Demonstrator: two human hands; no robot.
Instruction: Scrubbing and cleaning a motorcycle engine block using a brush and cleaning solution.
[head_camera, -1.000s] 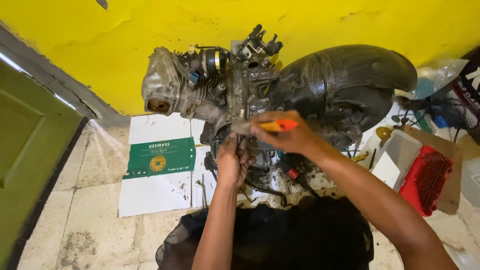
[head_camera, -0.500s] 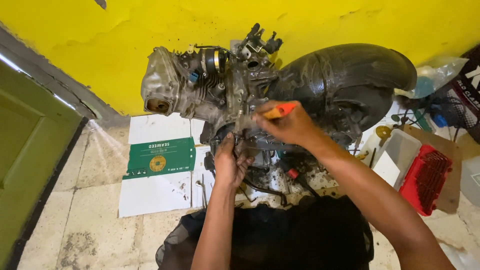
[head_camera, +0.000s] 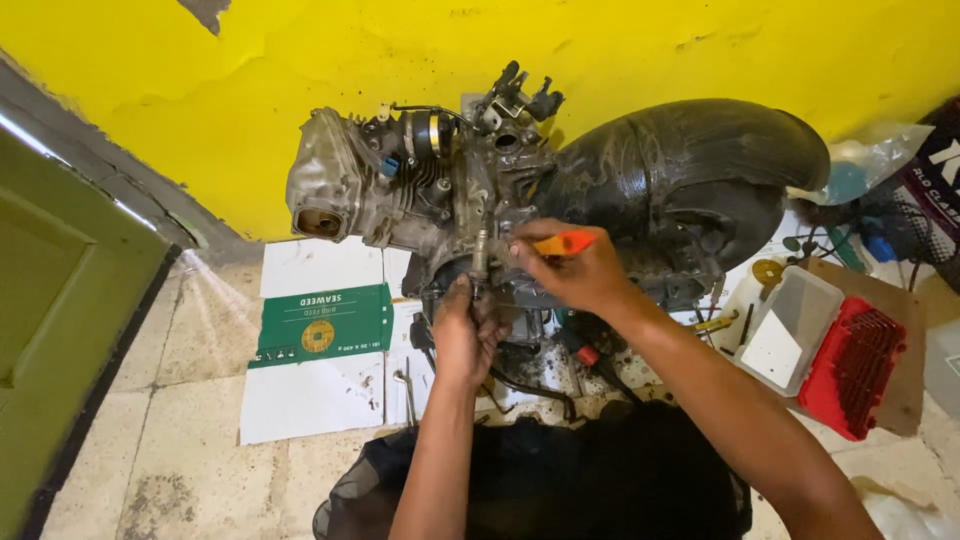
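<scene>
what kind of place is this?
Probably an informal repair spot on a floor, not a proper workshop. A grimy scooter engine with its rear tyre sits on flattened cardboard against a yellow wall; the right hand holds an orange-handled tool, the left hand steadies the engine.

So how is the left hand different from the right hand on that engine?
The right hand grips an orange-handled tool; whether the left hand holds anything can't be told. The right hand sits higher on the engine, the left hand lower, at its underside. The right hand reaches in from the right; the left hand comes straight up. Both are bare and touch the engine.
</scene>
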